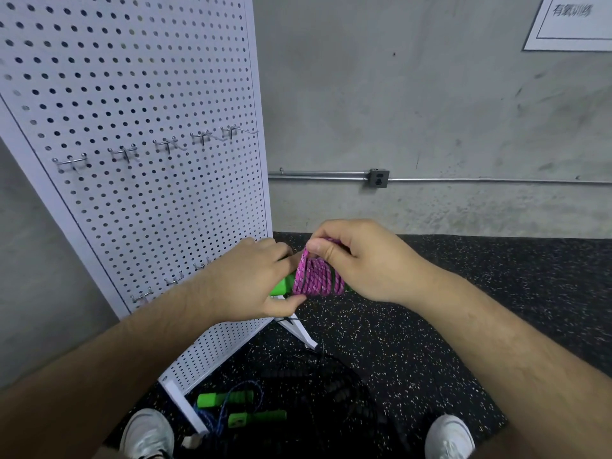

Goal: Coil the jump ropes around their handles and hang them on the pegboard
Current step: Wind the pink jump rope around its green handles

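Facing the pegboard (132,94), your left hand (245,279) grips the handle (281,288) while your right hand (364,260) rightly pinches the likely limp rope (314,276).

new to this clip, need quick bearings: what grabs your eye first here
Mid-frame, a pink rope is coiled round a green handle; the left hand grips the handle and the right hand pinches the coil. A white pegboard with a row of bare hooks stands at left. On the floor below lie two more green handles and a black rope.
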Motion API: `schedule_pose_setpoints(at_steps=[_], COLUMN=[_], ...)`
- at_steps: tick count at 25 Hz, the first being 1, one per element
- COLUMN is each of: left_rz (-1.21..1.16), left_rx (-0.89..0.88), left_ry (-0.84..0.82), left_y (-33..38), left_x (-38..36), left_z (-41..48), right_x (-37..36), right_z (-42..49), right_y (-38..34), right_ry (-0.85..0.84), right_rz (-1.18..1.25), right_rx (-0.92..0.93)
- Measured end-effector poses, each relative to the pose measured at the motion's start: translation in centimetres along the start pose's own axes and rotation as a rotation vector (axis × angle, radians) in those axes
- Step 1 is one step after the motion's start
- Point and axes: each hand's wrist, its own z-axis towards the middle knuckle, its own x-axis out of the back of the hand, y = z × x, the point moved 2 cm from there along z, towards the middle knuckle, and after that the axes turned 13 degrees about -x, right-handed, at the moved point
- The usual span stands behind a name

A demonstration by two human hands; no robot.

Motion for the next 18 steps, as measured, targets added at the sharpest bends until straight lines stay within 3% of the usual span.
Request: schedule_pose_setpoints(at_steps=[7,12,14,15,16,18], left_rz=[-0.121,-0.219,-0.186,-0.159,-0.152,-0.249], left_rx=[0.019,-0.056,0.002,0.06,0.141,0.344], left_ry=[0.042,0.277,0.326,0.332,0.329,0.345], left_y=[0.8,2.7,2.8,2.5,2.0,0.4], left_x=[1.1,2.9,2.8,2.6,2.5,2.3], left_z=[-0.1,0.3,0.7,0.8,0.9,0.8], right_x=[1.5,1.1,-1.0,-2.2,-3.6,-5.6], right_z=[2.2,3.7,3.3,2.8,2.4,1.8], right_y=[2.9,6.8,7.0,6.3,5.4,2.7], right_ry=[0.001,-0.212,-0.327,-0.348,-0.332,-0.226], right_rz=[0.081,0.48,0.629,0.559,0.426,0.31], right_rx=[-0.09,-0.275,-0.427,-0.495,-0.498,-0.339])
